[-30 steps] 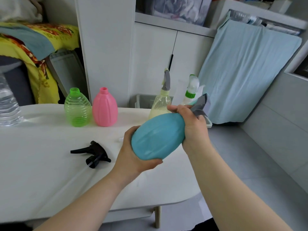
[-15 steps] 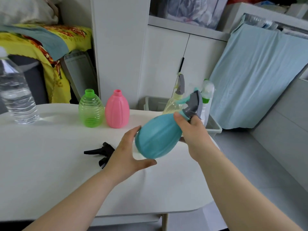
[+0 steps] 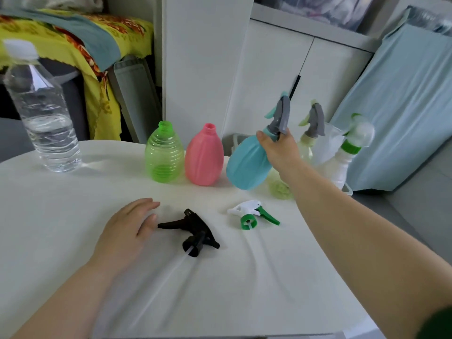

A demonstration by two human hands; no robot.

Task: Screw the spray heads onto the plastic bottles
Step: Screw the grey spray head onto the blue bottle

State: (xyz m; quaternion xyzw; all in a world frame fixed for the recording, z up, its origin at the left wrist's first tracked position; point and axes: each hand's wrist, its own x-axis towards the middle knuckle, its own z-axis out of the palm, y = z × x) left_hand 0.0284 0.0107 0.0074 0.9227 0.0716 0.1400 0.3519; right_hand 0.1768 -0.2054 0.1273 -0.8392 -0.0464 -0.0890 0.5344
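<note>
White table (image 3: 61,241), covered by a cloth with shallow creases, fills the near and middle field. Behind it stand white cabinet doors (image 3: 276,77); a pale blue cloth (image 3: 401,99) hangs at far right, and a yellow patterned fabric (image 3: 63,42) drapes at far left.

Clear water bottle (image 3: 41,113), capped white, stands upright at the far left of the table. Blue bottle (image 3: 247,165), with a grey spray head (image 3: 281,116) already mounted on its neck, is tilted with the neck leaning right; its base is at or just above the table, which of the two cannot be told. It sits just right of the pink bottle (image 3: 204,155), which stands upright and open-necked, touching or nearly touching the green bottle (image 3: 164,152) on its left, also upright and open-necked. Farther right, partly behind the arm, are a pale yellow bottle (image 3: 307,145) with a grey head and a white bottle (image 3: 341,162) with a green collar, both fitted.

Right hand (image 3: 278,149) is closed around the blue bottle at its shoulder and neck, thumb on the left side. Left hand (image 3: 124,231) lies palm down on the table, fingers loosely extended, holding nothing; its fingertips are just beside the trigger of the black spray head (image 3: 195,231), which lies loose on the cloth. The white and green spray head (image 3: 252,214) lies loose to the right of it.
</note>
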